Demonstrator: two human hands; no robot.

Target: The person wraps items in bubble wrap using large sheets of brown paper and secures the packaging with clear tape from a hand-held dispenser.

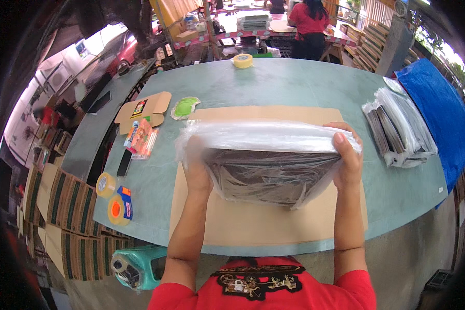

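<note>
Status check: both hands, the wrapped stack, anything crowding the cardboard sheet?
Left hand and right hand grip the plastic-wrapped stack by its ends, held above the cardboard sheet. Second wrapped bundle lies apart at right. Tape rolls sit off the sheet, left.

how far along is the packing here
Done: a flat brown cardboard sheet lies spread on the grey-green table. In hand: left hand and right hand grip a clear-plastic-wrapped stack of dark flat items above it. Left: another wrapped pile waits at the right, tape rolls untouched.
</note>
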